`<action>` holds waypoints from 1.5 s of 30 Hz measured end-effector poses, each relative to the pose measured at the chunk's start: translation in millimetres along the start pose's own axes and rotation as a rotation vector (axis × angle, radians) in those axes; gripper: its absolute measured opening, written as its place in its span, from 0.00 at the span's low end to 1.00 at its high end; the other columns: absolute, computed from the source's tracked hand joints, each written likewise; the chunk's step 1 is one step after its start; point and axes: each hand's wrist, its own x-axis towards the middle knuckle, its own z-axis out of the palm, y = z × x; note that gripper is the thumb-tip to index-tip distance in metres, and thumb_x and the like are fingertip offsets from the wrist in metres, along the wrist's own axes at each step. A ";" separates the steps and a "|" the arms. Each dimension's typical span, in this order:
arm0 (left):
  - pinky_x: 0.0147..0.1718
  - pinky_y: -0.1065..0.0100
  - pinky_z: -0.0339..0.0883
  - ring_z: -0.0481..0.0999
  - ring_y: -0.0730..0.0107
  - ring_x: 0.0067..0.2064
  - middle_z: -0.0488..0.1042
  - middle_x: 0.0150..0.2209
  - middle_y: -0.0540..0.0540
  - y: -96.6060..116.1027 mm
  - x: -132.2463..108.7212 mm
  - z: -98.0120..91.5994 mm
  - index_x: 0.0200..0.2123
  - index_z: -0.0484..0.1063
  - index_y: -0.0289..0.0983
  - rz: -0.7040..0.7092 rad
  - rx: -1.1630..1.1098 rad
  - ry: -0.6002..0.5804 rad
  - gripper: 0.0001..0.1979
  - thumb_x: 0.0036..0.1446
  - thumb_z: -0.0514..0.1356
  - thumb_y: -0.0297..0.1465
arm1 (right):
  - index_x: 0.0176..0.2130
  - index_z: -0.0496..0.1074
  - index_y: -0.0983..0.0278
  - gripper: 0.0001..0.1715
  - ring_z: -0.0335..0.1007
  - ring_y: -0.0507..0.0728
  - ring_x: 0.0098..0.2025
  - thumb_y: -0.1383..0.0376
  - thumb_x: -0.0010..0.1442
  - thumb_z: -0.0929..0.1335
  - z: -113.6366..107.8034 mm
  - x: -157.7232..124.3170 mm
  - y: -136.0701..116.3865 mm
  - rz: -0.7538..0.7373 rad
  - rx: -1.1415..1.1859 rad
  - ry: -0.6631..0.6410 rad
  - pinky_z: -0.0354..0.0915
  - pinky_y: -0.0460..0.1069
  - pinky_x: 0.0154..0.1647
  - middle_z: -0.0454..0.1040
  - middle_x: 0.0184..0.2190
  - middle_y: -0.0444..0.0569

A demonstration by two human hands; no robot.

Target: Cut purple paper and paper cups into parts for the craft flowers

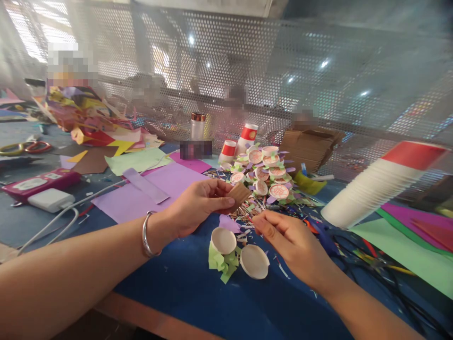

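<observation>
My left hand (198, 205), with a silver bangle at its wrist, pinches a small piece of brown corrugated cardboard (239, 193). My right hand (286, 241) is closed close to the cardboard's lower right side; a thin thing seems to stick out at its fingertips, too small to name. Below the hands on the blue table lie two round paper cup bottoms (255, 261), with cut green paper (228, 271) under one and a purple paper scrap (229, 224) behind. Past my hands rises a heap of round cup pieces (279, 191) with green and purple paper bits.
A long stack of paper cups (371, 184) leans at right, near black cables (382, 283) and coloured sheets. Purple paper (177, 177), a magenta power strip (42, 182) and scissors (37, 147) lie left. Behind stand a jar (197, 127), folded cardboard (304, 146) and a perforated screen (226, 52).
</observation>
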 end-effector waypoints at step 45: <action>0.27 0.72 0.63 0.70 0.75 0.28 0.71 0.28 0.52 -1.9 -15.2 14.0 0.46 0.67 0.37 0.214 0.354 -0.163 0.15 0.55 0.61 0.22 | 0.30 0.65 0.62 0.26 0.52 0.50 0.25 0.46 0.68 0.61 -0.8 -3.0 1.1 0.007 0.116 0.001 0.51 0.46 0.23 0.60 0.25 0.41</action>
